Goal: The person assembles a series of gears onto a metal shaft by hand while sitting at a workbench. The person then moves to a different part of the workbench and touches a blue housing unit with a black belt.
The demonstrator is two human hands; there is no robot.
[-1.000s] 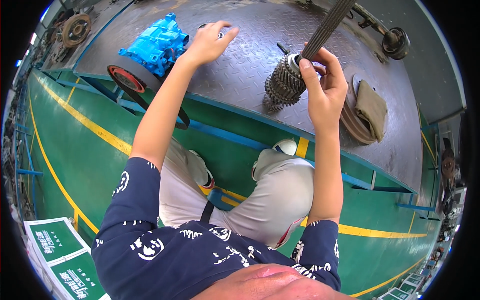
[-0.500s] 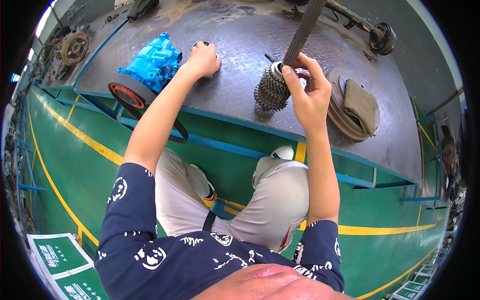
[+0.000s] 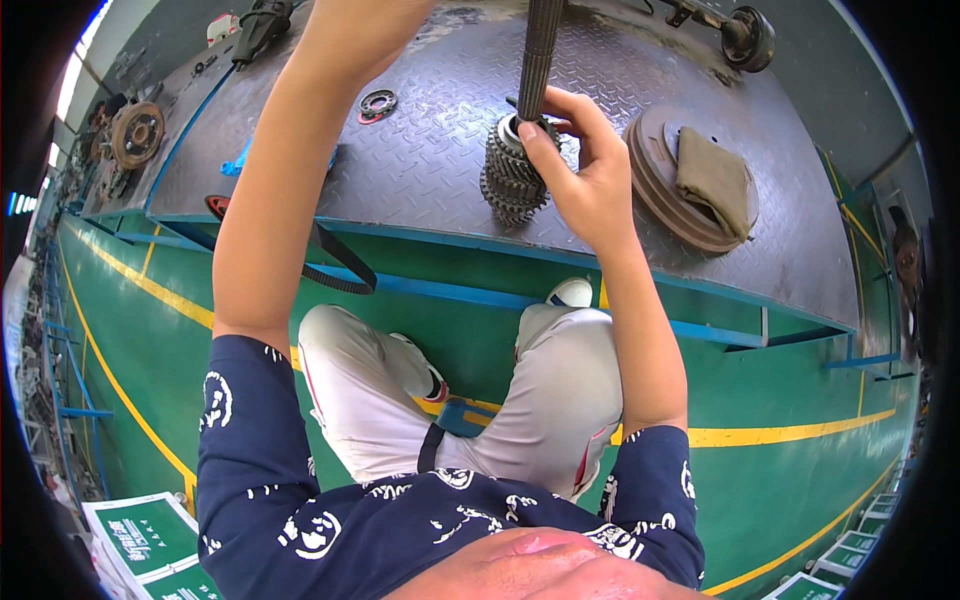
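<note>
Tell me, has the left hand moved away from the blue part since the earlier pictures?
Yes. The left hand has risen past the picture's top edge, away from the blue part.

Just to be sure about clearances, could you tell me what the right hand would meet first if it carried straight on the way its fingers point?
The right hand already touches the gear shaft; its fingertips rest at the top of the gear cluster.

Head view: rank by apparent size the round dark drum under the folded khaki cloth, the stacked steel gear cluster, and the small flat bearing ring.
1. Round dark drum, largest.
2. Stacked steel gear cluster.
3. Small flat bearing ring, smallest, though it lies farther from the camera.
</note>
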